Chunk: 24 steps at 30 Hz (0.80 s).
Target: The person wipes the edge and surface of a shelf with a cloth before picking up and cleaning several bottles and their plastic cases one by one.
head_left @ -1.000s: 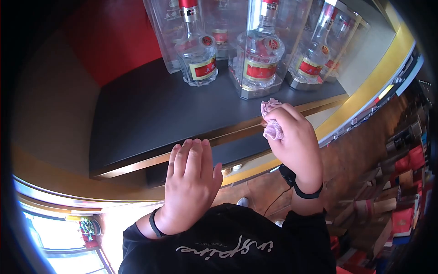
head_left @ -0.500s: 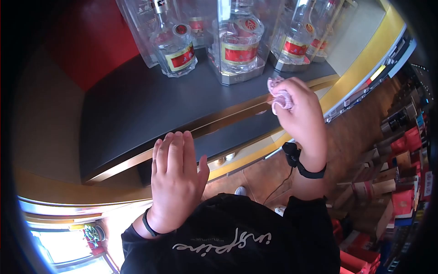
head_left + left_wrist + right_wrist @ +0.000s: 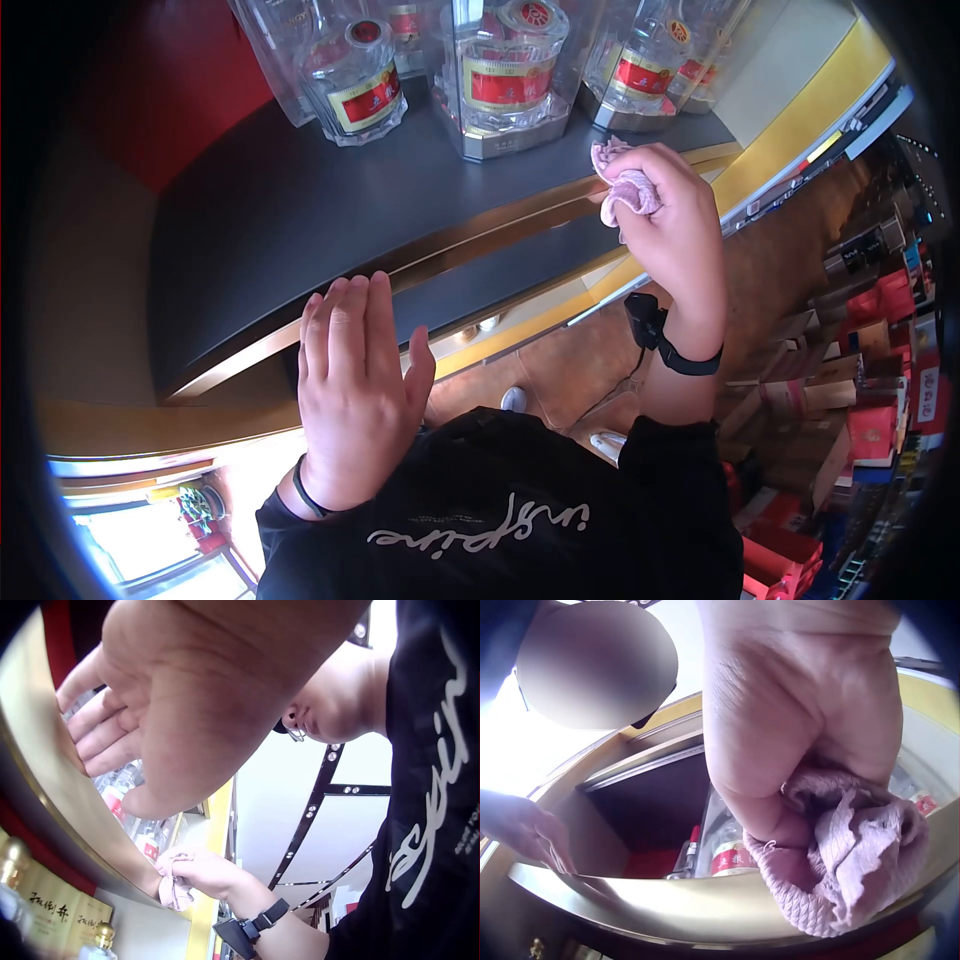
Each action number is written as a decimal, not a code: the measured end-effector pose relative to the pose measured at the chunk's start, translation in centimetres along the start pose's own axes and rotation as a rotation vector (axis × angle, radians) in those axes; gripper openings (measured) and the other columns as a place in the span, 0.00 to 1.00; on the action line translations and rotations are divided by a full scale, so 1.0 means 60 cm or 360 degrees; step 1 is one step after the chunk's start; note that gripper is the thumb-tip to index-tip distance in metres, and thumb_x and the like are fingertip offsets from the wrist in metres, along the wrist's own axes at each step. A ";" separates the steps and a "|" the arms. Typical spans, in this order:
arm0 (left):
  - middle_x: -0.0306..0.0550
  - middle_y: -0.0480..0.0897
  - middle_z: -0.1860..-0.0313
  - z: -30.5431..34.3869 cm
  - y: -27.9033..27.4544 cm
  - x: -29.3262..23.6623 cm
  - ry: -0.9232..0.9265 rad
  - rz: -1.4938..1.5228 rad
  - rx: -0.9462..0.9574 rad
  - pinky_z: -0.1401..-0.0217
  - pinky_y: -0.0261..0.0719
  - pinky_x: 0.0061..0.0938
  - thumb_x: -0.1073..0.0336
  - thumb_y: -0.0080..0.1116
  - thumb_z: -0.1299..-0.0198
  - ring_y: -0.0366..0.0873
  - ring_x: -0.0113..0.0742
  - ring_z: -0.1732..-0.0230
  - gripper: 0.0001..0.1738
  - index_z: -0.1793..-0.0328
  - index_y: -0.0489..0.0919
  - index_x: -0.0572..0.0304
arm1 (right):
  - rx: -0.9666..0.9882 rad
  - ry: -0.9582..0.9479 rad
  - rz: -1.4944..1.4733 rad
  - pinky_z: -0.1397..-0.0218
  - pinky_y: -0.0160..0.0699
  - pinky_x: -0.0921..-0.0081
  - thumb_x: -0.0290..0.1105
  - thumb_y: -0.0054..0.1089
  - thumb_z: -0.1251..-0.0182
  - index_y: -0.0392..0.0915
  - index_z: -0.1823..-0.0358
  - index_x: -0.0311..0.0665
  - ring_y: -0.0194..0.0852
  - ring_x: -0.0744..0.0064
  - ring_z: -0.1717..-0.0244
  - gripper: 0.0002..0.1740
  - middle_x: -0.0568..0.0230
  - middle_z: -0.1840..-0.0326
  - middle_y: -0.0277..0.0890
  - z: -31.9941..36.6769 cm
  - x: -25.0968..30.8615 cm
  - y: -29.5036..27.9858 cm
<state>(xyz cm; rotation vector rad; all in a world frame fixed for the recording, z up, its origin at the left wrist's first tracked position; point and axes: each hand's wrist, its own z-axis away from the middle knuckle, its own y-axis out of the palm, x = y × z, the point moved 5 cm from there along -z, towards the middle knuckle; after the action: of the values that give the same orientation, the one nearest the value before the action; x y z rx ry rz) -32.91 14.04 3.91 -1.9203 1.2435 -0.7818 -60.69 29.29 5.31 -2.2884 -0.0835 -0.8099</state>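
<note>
A red wall panel [image 3: 195,90] stands at the rear left of the dark shelf [image 3: 300,220]; brown tiled floor [image 3: 550,370] lies below its front edge, a glaring window [image 3: 130,535] beyond its front left corner, white ceiling [image 3: 352,825] overhead.

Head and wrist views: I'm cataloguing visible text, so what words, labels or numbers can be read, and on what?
"inspire": black short-sleeved shirt
"倒井", first character unclear: yellow rectangular boxes
Too blurred to read surely: red-and-yellow labels on clear glass bottles; white rectangular sign
Other lettering is too small or blurred.
</note>
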 end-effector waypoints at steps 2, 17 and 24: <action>0.61 0.80 0.33 0.000 0.001 -0.002 -0.0009 -0.0005 0.0002 0.21 0.85 0.54 0.61 0.74 0.32 0.83 0.60 0.31 0.32 0.26 0.83 0.73 | 0.0050 -0.0143 -0.0003 0.43 0.88 0.61 0.17 0.73 0.39 0.84 0.47 0.33 0.90 0.44 0.48 0.18 0.50 0.47 0.88 0.003 0.028 0.002; 0.60 0.80 0.31 -0.010 -0.014 -0.015 -0.0124 0.0086 0.0086 0.21 0.82 0.53 0.66 0.75 0.34 0.80 0.62 0.27 0.32 0.25 0.82 0.72 | -0.0001 -0.0134 0.0099 0.45 0.87 0.60 0.18 0.72 0.38 0.84 0.46 0.34 0.89 0.43 0.49 0.18 0.51 0.49 0.88 0.007 -0.001 -0.015; 0.59 0.81 0.30 -0.036 -0.009 -0.047 -0.0135 0.0302 0.0033 0.26 0.82 0.52 0.72 0.70 0.31 0.80 0.62 0.28 0.30 0.22 0.81 0.67 | 0.0182 -0.0180 -0.0161 0.45 0.88 0.59 0.19 0.71 0.37 0.85 0.47 0.34 0.90 0.43 0.49 0.17 0.50 0.48 0.89 -0.005 -0.028 -0.032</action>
<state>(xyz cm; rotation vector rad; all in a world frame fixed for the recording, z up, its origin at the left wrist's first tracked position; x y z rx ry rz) -35.35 16.32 5.23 -1.7696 1.3371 -0.6064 -62.76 30.84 5.66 -2.2342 -0.2917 -0.7076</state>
